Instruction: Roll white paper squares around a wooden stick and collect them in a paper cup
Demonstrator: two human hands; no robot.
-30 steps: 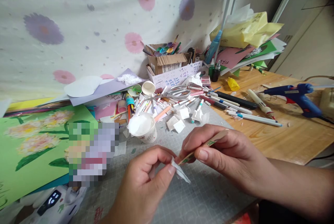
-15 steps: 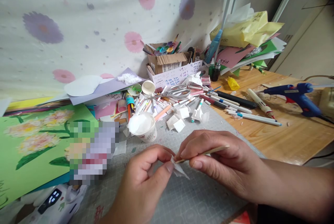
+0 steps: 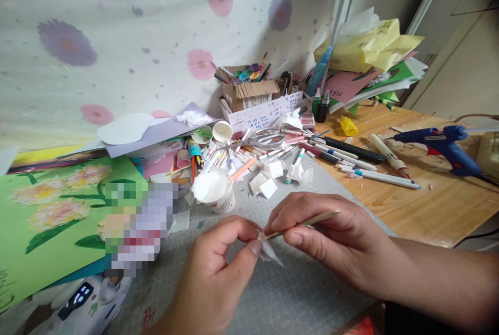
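Note:
My left hand (image 3: 218, 278) pinches a small scrap of thin white paper (image 3: 268, 252) between thumb and forefinger, low in the middle of the view. My right hand (image 3: 331, 241) grips a flat wooden stick (image 3: 307, 220), held edge-on, with its left tip touching the paper scrap. Both hands hover over a grey gridded cutting mat (image 3: 280, 298). A white paper cup (image 3: 216, 192) stands on the mat just beyond my left hand, with small white paper squares (image 3: 267, 184) beside it.
Pens, markers and scissors (image 3: 268, 140) lie heaped behind the mat. A cardboard box (image 3: 249, 90) of supplies and stacked coloured paper (image 3: 366, 59) stand at the back. A blue glue gun (image 3: 440, 145) lies on the wooden table, right. A green flower picture (image 3: 47, 220) lies left.
My right hand has turned the stick from its broad face to edge-on and lowered its far end. The paper scrap stays pinched in my left hand.

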